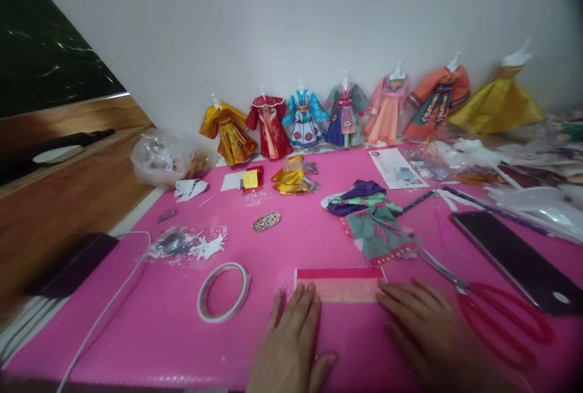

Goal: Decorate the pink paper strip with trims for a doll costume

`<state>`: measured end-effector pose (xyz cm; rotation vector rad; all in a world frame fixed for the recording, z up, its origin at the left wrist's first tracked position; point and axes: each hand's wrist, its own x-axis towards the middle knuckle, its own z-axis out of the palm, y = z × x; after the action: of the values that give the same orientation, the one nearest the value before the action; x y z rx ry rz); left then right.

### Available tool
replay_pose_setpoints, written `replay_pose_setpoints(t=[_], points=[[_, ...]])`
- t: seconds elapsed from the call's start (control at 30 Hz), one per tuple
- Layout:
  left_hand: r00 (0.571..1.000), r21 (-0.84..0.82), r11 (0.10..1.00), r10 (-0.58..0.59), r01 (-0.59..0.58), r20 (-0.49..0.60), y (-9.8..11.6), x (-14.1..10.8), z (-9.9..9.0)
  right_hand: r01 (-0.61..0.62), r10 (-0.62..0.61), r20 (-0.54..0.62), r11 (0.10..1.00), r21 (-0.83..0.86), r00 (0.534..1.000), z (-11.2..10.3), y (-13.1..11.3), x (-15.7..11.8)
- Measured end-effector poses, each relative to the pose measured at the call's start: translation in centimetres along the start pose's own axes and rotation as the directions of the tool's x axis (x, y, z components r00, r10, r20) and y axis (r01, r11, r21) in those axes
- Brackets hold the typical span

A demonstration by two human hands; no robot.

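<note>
Paper strip (339, 285) pink (red-edged); both hands touching

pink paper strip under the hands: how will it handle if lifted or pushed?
The flat pink rectangular paper strip looks thin, so it will probably flop when lifted by one end. It lies flush on the pink mat, so sliding it likely beats pinching an edge. The left hand and right hand touch its near edge with flat fingers; it seems light and may crease.
</note>
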<state>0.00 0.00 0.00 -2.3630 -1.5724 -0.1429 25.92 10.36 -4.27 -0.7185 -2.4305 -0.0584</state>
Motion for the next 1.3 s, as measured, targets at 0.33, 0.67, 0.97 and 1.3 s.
replay_pose_setpoints(t=[0.33, 0.67, 0.97, 1.3], points=[[0.994, 0.008, 0.997, -0.073, 0.074, -0.08, 0.4, -0.8, -0.1, -0.026, 0.027, -0.019, 0.999, 0.031, 0.999, 0.1, -0.1, -0.6], [0.983, -0.056, 0.99, -0.139, 0.133, -0.124, 0.6, -1.4, 0.2, 0.032, -0.033, -0.07, 0.999, -0.014, 0.997, 0.1, 0.4, -0.2], [0.983, -0.029, 0.983, -0.18, 0.179, -0.039, 0.3, -2.5, 2.1, 0.109, -0.117, -0.108, 0.991, -0.079, 0.987, 1.3, 1.4, -0.8], [0.986, -0.003, 0.992, -0.13, 0.13, -0.101, -0.3, -2.9, 4.2, 0.112, -0.122, -0.146, 0.991, -0.071, 0.982, 4.0, 3.3, -2.8]])
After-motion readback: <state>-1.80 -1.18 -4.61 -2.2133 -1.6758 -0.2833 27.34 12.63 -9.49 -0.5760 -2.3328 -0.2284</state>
